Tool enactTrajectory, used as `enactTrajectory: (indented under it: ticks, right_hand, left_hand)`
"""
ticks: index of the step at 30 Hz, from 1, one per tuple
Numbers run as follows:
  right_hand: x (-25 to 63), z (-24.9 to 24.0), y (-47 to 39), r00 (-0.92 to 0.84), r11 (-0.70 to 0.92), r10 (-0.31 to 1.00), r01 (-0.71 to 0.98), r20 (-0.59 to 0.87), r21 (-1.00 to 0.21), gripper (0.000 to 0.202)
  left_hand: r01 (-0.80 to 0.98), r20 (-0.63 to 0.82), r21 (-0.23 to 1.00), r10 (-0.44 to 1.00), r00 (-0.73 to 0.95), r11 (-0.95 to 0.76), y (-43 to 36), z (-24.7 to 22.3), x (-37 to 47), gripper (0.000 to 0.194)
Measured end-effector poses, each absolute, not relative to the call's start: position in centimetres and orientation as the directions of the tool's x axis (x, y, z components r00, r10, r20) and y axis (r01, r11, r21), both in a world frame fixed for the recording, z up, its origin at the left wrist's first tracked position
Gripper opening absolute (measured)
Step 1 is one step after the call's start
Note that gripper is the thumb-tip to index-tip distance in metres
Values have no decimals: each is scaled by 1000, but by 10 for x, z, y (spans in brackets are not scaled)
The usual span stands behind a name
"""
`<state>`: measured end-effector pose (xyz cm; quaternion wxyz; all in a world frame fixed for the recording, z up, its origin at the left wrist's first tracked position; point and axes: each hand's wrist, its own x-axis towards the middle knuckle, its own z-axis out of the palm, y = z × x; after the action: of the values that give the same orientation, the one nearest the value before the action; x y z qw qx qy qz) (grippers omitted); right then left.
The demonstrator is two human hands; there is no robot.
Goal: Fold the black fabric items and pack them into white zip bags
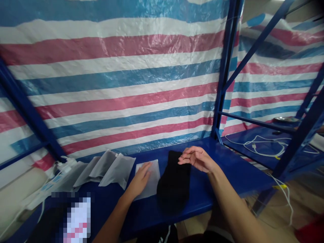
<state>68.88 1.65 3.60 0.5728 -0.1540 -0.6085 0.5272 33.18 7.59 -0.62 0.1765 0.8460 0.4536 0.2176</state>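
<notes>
A translucent frosted bag (149,184) lies flat on the blue shelf (199,192). My left hand (142,179) rests on its upper left part, fingers stretched out over it. Just right of the bag is a folded black cloth item (174,182), possibly socks. My right hand (196,158) is raised over the cloth's upper right edge, palm turned inward, fingers loosely bent and apart, with nothing in it. Several filled frosted bags (117,170) overlap in a row to the left of the flat bag.
A white power strip (48,187) with plugs and cords is at the far left. Blue metal posts (225,67) frame the shelf before a striped plastic sheet (126,77). White cables (265,145) lie on another blue surface at the right. A pixelated patch covers the lower left.
</notes>
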Motion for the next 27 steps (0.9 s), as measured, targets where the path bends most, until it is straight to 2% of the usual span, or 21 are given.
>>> enactTrajectory:
  ticks: [2,4,6,8,9,10,12,14,17,19,22,24,27]
  right_hand:
    - [690,40,8,-277,413,812,-350,514,-841,39]
    - [691,42,3,-307,426,842,-125,444,-896,32]
    - [690,41,-2,-396,463,834,125,384,-878,27]
    - [688,35,-11,-504,550,788,316,354,-773,30]
    - [687,31,-16,-547,593,764,389,342,-705,38]
    - [686,27,-22,-578,626,748,449,327,-638,48]
    - [684,19,-36,-596,647,746,544,296,-534,61]
    - [685,13,-49,-585,638,765,628,272,-446,60]
    - [691,15,-69,-576,628,778,697,251,-347,39]
    - [698,22,-80,-572,628,778,686,260,-368,30]
    - [711,39,-82,-486,587,809,633,331,-505,30]
    - [721,51,-68,-395,532,847,640,357,-554,31]
    - [729,62,-28,-297,437,889,774,347,-458,32]
  left_hand:
    - [599,349,584,836,423,-547,68,5,329,51]
    - [537,418,628,826,377,-563,50,21,331,45]
    - [509,408,637,813,414,-579,23,39,337,41]
    - [487,356,587,747,562,-646,-8,53,345,36]
    - [474,319,544,694,646,-692,-23,57,349,36]
    - [459,280,495,636,719,-738,-37,58,353,40]
    - [427,204,392,530,823,-815,-59,54,358,60]
    - [397,159,299,456,876,-868,-73,42,361,69]
    - [384,191,236,430,882,-893,-84,28,361,41]
    - [415,241,301,490,838,-859,-86,26,360,37]
    - [511,272,509,693,668,-693,-71,37,362,31]
    - [524,284,628,797,533,-575,-42,47,370,32]
    - [453,347,705,823,449,-545,24,58,392,35]
